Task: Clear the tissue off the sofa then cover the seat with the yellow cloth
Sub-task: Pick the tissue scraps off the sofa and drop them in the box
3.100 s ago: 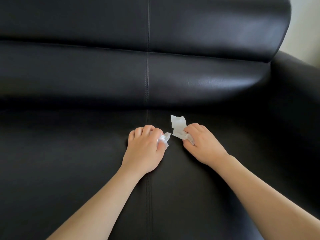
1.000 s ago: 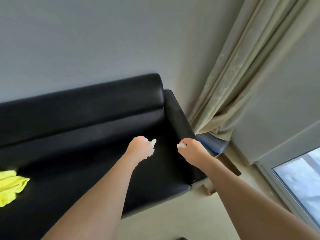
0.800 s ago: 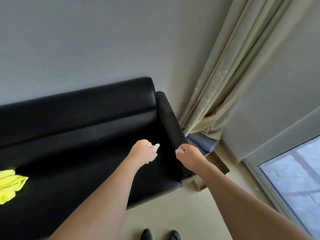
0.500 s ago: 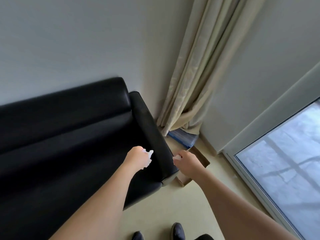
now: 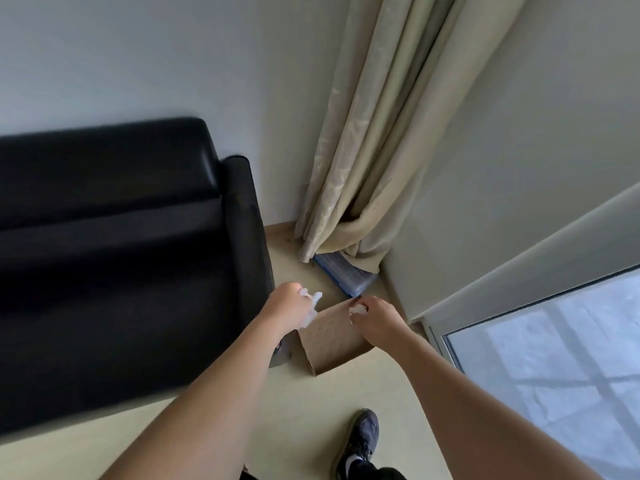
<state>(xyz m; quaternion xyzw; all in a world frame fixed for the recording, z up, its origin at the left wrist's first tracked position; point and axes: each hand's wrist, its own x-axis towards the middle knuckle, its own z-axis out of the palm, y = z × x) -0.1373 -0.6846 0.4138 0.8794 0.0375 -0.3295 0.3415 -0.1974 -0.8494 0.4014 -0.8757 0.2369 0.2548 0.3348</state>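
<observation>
While off the sofa point(image 5: 114, 271): head view only. Left hand point(image 5: 289, 306) pinching tissue point(image 5: 313, 301), right hand point(image 5: 375, 315) gripping another wad point(image 5: 356, 310). Both above cardboard box point(image 5: 332, 341) on floor, right nearer its opening (left at the near edge). Yellow cloth out of view.

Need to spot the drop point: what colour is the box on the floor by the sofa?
Plain brown cardboard box, seen in the head view.
</observation>
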